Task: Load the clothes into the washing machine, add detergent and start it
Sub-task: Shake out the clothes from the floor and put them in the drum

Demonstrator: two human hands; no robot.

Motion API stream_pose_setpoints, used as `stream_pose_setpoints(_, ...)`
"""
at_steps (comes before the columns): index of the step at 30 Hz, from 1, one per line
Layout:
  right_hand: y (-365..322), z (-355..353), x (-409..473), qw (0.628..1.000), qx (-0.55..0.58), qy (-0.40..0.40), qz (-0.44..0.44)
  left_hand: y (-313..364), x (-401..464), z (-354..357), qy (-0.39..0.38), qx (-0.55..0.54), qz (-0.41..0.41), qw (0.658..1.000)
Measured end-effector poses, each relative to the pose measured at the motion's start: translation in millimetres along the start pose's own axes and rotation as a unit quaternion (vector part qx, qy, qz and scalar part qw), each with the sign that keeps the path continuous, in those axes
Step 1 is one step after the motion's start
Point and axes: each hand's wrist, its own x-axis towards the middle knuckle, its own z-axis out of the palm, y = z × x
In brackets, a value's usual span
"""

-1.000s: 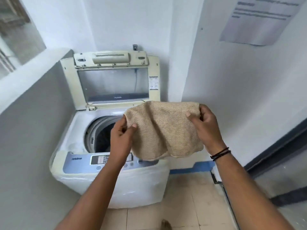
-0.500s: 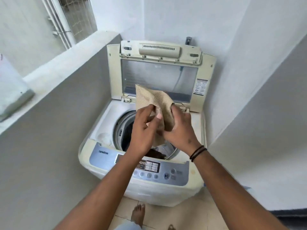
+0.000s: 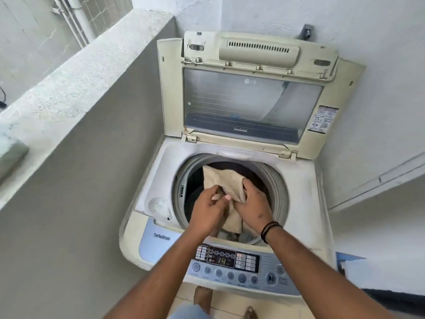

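Note:
A cream top-loading washing machine [image 3: 305, 203] stands in the corner with its lid [image 3: 250, 102] raised against the wall. Its round drum opening [image 3: 184, 180] shows dark clothes inside. A beige knitted cloth [image 3: 224, 178] hangs bunched over the opening, partly down in the drum. My left hand [image 3: 207, 212] pinches its near edge and my right hand [image 3: 254, 203] grips its right side. The blue control panel [image 3: 232, 261] in front shows a lit display reading 14. No detergent is in view.
A grey parapet wall [image 3: 76, 93] runs close along the machine's left side, with a pale object [image 3: 11, 155] on its ledge at far left. White walls close in behind and to the right. Bare feet [image 3: 202, 298] stand on the tiled floor.
The cloth, held spread out in front of the machine a second ago, has been bunched between both hands and lowered from in front of the lid into the drum opening. The view has tilted down.

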Motion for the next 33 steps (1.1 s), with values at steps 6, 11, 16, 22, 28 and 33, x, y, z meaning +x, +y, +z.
stream_pose_setpoints(6,38,22,16,0.984,0.014,-0.083,0.159,-35,39,-1,-0.004,-0.061,-0.169,0.984)
stream_pose_setpoints(11,55,28,29,0.966,0.071,-0.079,0.234,-54,60,3,0.014,-0.121,-0.241,0.963)
stream_pose_setpoints(16,65,25,42,0.932,0.161,-0.029,0.325,-65,77,4,0.037,-0.125,-0.279,0.951)
stream_pose_setpoints(22,70,16,44,0.892,0.206,-0.007,0.402,-76,82,5,0.037,-0.036,-0.278,0.959)
stream_pose_setpoints(28,65,14,31,0.909,0.186,-0.037,0.371,-75,80,9,0.026,-0.057,-0.245,0.968)
stream_pose_setpoints(33,59,-1,13,0.918,0.193,-0.034,0.346,-69,73,19,0.043,-0.084,-0.202,0.975)
